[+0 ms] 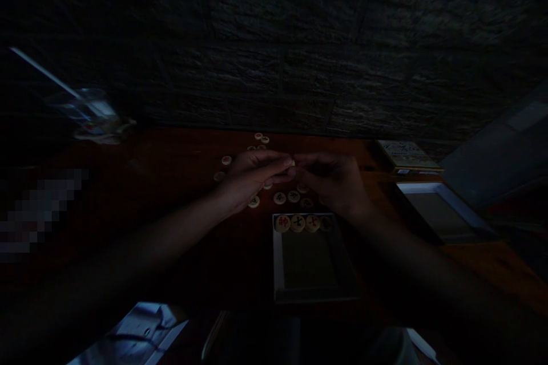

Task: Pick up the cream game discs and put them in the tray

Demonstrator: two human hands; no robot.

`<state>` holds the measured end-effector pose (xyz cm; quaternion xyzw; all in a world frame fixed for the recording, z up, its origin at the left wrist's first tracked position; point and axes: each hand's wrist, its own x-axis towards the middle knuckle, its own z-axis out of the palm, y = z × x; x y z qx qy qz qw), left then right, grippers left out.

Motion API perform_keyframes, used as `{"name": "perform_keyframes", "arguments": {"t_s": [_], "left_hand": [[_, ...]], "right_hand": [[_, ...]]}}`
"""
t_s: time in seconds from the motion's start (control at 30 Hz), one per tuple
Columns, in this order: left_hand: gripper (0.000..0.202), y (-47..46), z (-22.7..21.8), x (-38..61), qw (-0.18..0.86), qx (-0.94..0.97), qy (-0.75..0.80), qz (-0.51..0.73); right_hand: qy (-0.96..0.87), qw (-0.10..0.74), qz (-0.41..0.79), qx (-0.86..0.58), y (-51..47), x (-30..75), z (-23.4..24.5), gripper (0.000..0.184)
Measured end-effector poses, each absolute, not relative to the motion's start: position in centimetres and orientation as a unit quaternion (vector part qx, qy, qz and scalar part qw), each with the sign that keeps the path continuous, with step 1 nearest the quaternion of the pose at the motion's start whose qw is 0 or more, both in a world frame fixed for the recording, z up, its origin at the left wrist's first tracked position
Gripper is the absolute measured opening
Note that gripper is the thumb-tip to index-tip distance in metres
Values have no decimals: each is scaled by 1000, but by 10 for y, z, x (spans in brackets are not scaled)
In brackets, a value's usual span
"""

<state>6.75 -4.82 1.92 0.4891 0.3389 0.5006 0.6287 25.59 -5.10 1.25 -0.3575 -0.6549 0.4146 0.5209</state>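
My left hand (257, 175) and my right hand (331, 179) meet above the table, fingertips together. Between them shows the pale edge of a xiangqi piece (293, 163); both hands pinch at it. Loose round xiangqi pieces (279, 198) with painted characters lie under and around my hands, some partly covered by them. Nearer to me, an open box tray (277, 262) holds a row of pieces (298, 223) along its far end, some with red and some with black characters. The rightmost piece in that row is in deep shadow.
A dark stone wall (274, 68) rises behind the wooden table (171, 154). At right lie a printed box (406, 155) and a second open tray (445, 211). A clear cup with a straw (100, 117) stands at far left. Something pale and folded (141, 331) shows below the table's edge.
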Motion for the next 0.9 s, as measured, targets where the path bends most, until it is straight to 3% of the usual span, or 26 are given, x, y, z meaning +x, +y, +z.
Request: {"name": "perform_keyframes", "arguments": {"t_s": [0.2, 0.33, 0.5, 0.9], "left_hand": [[41, -48, 20, 67, 653, 452, 328, 512], [24, -46, 19, 65, 672, 458, 310, 492], [23, -45, 18, 62, 713, 488, 285, 414], [32, -41, 17, 60, 739, 476, 279, 388]], "right_hand": [[-771, 471, 229, -364, -53, 261, 15, 25], [-798, 459, 168, -353, -57, 263, 18, 26], [-812, 458, 137, -335, -59, 264, 20, 26], [-814, 443, 128, -351, -62, 265, 22, 31]]}}
